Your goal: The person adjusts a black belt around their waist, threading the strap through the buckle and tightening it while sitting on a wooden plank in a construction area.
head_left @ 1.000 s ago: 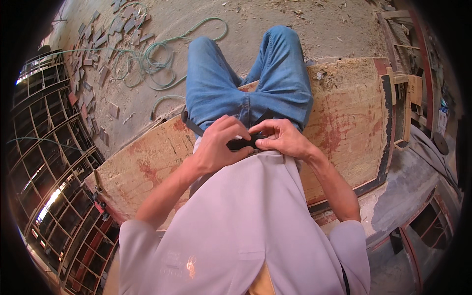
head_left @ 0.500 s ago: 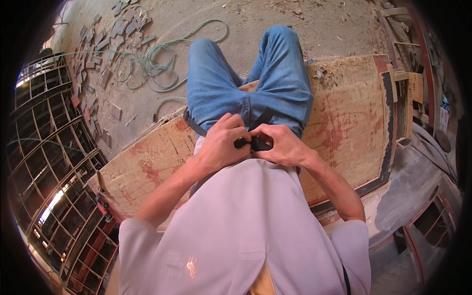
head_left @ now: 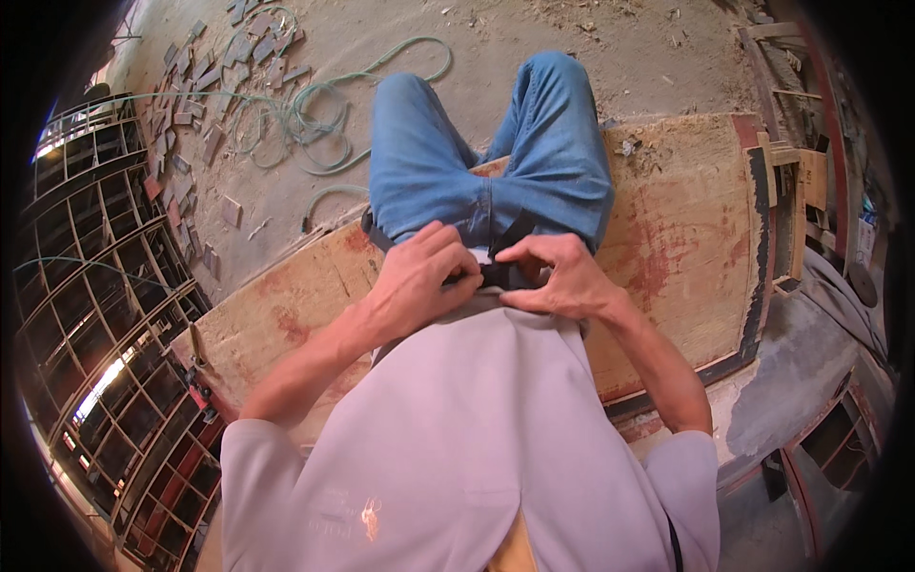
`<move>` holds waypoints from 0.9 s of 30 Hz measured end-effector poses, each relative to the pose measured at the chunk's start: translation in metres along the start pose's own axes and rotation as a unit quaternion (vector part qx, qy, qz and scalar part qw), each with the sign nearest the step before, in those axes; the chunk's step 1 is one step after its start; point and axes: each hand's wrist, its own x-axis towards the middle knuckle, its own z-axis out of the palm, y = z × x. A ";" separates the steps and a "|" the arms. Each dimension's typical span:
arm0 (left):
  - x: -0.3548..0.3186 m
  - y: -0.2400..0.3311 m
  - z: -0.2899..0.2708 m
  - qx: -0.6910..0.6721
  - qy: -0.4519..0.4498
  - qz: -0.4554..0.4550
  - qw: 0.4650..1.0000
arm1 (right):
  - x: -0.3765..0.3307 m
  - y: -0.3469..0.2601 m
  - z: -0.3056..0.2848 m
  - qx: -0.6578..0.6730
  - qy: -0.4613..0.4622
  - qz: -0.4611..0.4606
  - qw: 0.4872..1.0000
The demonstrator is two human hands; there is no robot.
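I look down at my own lap, in blue jeans (head_left: pixel 496 162), seated on a worn plywood board (head_left: pixel 667 219). My left hand (head_left: pixel 419 281) and my right hand (head_left: pixel 558 276) meet at my waist. Both pinch a small black buckle (head_left: pixel 496 276) on a black strap (head_left: pixel 515 234) that runs across my hips. The fingers of both hands are closed on it. My light grey shirt (head_left: pixel 477 429) hides the strap below the hands.
A green hose (head_left: pixel 315 124) lies coiled on the dusty concrete floor ahead, beside several scattered tile pieces (head_left: pixel 200 86). A metal grid frame (head_left: pixel 86 286) stands at the left. Wooden planks and frames (head_left: pixel 791 162) lie to the right of the board.
The hands stay at the waist on the black buckle. Their fingers have shifted slightly, drawing closer together over it.
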 end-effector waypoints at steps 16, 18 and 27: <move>0.008 0.026 0.017 0.059 -0.031 -0.077 0.995 | -0.006 -0.006 0.014 -0.013 0.026 -0.061 0.998; 0.005 0.020 0.016 0.035 -0.039 -0.065 0.996 | -0.005 -0.002 0.017 -0.022 0.049 -0.109 0.993; 0.003 0.012 -0.008 -0.048 -0.086 -0.041 0.994 | -0.005 0.015 -0.007 -0.085 -0.041 -0.133 0.987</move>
